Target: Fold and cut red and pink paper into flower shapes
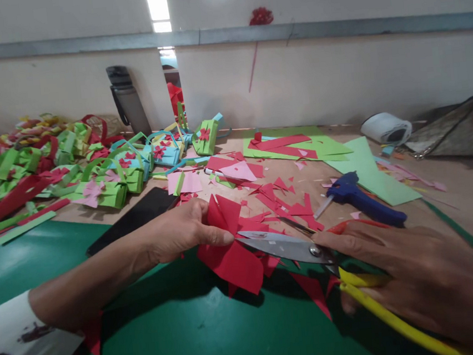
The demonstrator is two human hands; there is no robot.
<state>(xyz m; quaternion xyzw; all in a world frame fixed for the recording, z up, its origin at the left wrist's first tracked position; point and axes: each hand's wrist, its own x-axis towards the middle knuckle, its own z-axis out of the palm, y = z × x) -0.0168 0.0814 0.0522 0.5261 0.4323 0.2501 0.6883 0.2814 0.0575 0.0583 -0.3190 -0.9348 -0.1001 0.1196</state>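
Note:
My left hand (pixel 178 230) pinches a folded piece of red paper (pixel 231 253) between thumb and fingers, just above the green mat (pixel 184 333). My right hand (pixel 430 279) grips scissors (pixel 293 247) with yellow and red handles. The steel blades are slightly apart and point left, with the tips at the red paper near my left thumb. Red paper scraps (pixel 289 203) lie scattered just beyond the blades.
A blue glue gun (pixel 364 198) lies behind the scissors. A black phone (pixel 135 218) rests at the mat's far edge. Paper baskets (pixel 106 173) in green, blue and red pile up at the left. Green sheets (pixel 343 153), a white tape roll (pixel 386 128) and a dark bottle (pixel 129 101) stand farther back.

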